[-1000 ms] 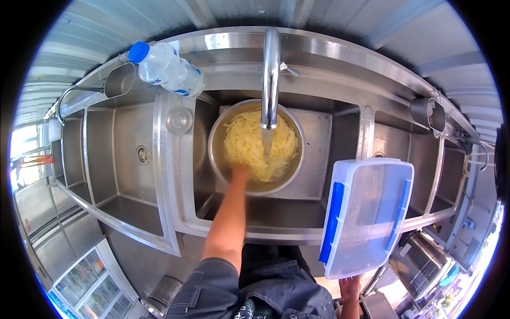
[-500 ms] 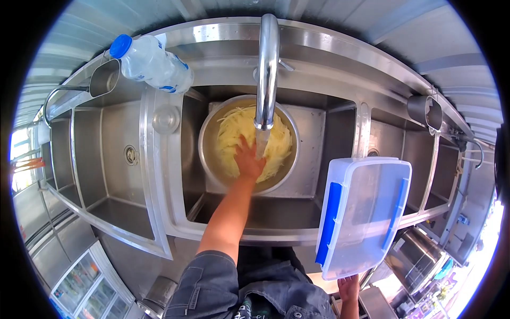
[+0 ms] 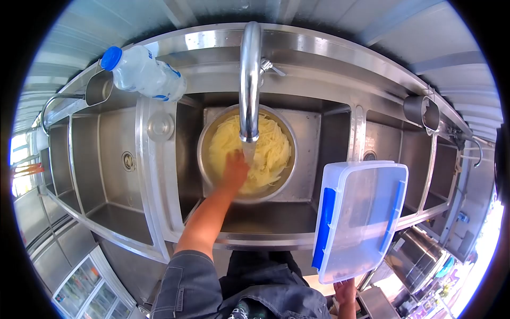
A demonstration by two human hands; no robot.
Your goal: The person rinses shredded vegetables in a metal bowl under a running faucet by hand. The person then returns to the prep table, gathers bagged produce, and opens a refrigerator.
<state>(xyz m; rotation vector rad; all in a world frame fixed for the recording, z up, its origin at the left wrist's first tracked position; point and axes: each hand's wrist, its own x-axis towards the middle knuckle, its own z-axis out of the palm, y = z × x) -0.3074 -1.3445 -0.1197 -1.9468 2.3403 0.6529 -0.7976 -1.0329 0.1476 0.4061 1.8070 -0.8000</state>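
Pale yellow shreds [image 3: 273, 154] lie in water in a round metal bowl [image 3: 293, 159] inside the middle sink. Water runs from the faucet [image 3: 249, 85] into the bowl. My left hand [image 3: 235, 169] is in the bowl on the left part of the shreds, under the stream's edge; its fingers are smeared and partly hidden. At the lower right, my right hand [image 3: 345, 290] is at the bottom edge of a clear plastic container [image 3: 361, 223] with blue clips, its fingers wrapped under the rim.
A large bottle with a blue cap [image 3: 146, 74] and a small clear lid or dish [image 3: 160, 127] are left of the middle sink. Side sinks [image 3: 125, 159] flank it. Metal holders [image 3: 422, 112] hang on both sides.
My left hand has moved from the bowl's lower edge into the shreds, then slightly down and left, its spread fingers now blurred. My right hand still supports the container. The view has shifted slightly.
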